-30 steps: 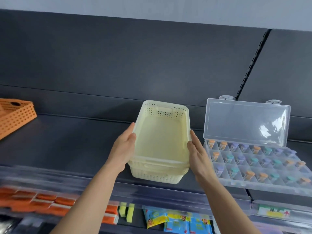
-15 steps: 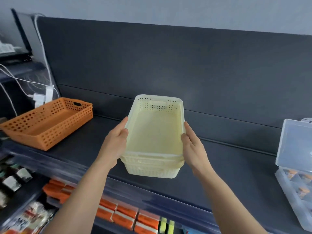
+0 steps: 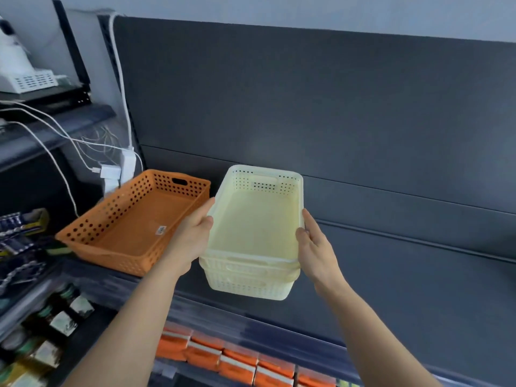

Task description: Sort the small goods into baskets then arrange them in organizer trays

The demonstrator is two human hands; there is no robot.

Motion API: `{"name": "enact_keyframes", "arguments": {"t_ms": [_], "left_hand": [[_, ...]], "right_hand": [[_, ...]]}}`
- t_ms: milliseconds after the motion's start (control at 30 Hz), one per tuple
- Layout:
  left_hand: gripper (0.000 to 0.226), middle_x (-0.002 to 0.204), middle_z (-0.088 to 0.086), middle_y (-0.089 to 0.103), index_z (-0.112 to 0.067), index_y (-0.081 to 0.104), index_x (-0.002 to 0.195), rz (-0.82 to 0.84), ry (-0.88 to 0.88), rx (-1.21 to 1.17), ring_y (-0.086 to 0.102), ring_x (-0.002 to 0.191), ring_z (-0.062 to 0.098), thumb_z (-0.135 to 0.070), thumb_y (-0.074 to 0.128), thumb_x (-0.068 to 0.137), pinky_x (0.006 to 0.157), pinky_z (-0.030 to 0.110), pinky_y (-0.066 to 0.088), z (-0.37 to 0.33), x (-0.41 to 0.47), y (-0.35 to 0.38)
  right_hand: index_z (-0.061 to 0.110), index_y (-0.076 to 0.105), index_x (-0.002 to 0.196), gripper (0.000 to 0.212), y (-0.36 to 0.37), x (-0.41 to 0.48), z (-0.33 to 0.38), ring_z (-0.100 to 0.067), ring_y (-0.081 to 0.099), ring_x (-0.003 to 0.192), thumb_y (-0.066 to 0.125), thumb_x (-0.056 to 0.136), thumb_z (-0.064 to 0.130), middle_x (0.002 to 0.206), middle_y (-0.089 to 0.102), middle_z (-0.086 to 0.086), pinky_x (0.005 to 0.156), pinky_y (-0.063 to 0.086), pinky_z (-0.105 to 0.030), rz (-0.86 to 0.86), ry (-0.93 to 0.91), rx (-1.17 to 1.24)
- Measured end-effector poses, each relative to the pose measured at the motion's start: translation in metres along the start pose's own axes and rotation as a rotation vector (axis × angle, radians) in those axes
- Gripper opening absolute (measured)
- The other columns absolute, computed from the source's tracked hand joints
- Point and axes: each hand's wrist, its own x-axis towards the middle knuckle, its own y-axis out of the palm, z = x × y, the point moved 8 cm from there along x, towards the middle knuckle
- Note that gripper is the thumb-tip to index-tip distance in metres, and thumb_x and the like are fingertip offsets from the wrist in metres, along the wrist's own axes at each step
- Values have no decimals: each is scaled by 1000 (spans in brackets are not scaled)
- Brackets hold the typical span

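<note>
A nested stack of pale yellow perforated plastic baskets (image 3: 255,230) is held above the dark shelf (image 3: 405,277), clamped at its long sides between the left hand (image 3: 192,238) and right hand (image 3: 317,248), just beside an empty orange perforated plastic basket (image 3: 134,222) resting on that shelf.

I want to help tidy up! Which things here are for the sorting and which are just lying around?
For the job: cream baskets held by the left hand and right hand; orange basket.

Just there: white cables, orange packs, batteries.
</note>
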Motion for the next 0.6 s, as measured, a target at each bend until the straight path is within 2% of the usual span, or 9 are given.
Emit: {"name": "enact_keyframes", "arguments": {"t_ms": [133, 233, 267, 333, 367, 433, 533, 600], "left_hand": [[45, 152, -16, 30, -37, 38, 144, 44, -16, 7, 25, 141, 10, -18, 37, 104, 116, 36, 24, 19, 16, -13], [46, 151, -17, 29, -38, 37, 144, 78, -13, -19, 24, 141, 9, -16, 37, 104, 116, 37, 23, 28, 25, -17], [46, 152, -17, 29, -38, 36, 145, 85, -12, -20, 24, 141, 9, -16, 37, 104, 116, 39, 24, 30, 26, -18], [47, 152, -17, 29, -39, 35, 145, 91, -5, -5, 25, 141, 10, -17, 37, 104, 116, 42, 25, 34, 28, -20], [47, 153, -17, 28, -41, 35, 144, 97, 0, 14, 26, 141, 10, -18, 37, 104, 116, 44, 26, 34, 27, -21], [47, 153, -16, 30, -42, 34, 144, 106, 17, 68, 28, 141, 11, -20, 38, 103, 114, 45, 29, 33, 28, -21], [46, 149, -7, 40, -31, 35, 147, 6, 96, 289, 39, 135, 17, -25, 42, 102, 110, 43, 35, 20, 20, -26], [48, 145, -2, 45, -27, 37, 146, -158, 193, 415, 44, 130, 20, -30, 47, 99, 106, 45, 39, 5, 9, -38]], "right_hand": [[38, 20, 148, 52, 24, 3, -2, -13, 55, 95, 29, 98, 25, 117, 60, 4, 87, 39, -30, 8, 5, -42], [38, 16, 148, 52, 35, 3, -5, -8, 52, 84, 29, 100, 26, 103, 58, 11, 83, 39, -28, 21, -10, -79], [37, 15, 149, 52, 36, 3, -6, -11, 53, 86, 29, 100, 27, 102, 58, 9, 84, 40, -30, 21, -16, -85], [36, 14, 149, 51, 38, 2, -6, -22, 57, 104, 29, 101, 29, 115, 62, 0, 89, 42, -33, 14, -15, -83], [37, 14, 149, 51, 38, 0, -5, -22, 56, 111, 29, 102, 31, 124, 60, -2, 91, 42, -32, 17, -11, -78], [38, 9, 149, 52, 38, -1, -7, -15, 54, 112, 29, 101, 39, 131, 56, 6, 90, 38, -27, 38, -16, -61], [36, 0, 150, 62, 30, -10, -11, -10, 53, 111, 29, 97, 53, 117, 60, 13, 89, 34, -24, 62, -21, -49], [33, 3, 150, 65, 21, -22, -18, -11, 46, 126, 30, 96, 54, 124, 57, 11, 95, 32, -23, 46, -16, -28]]}}
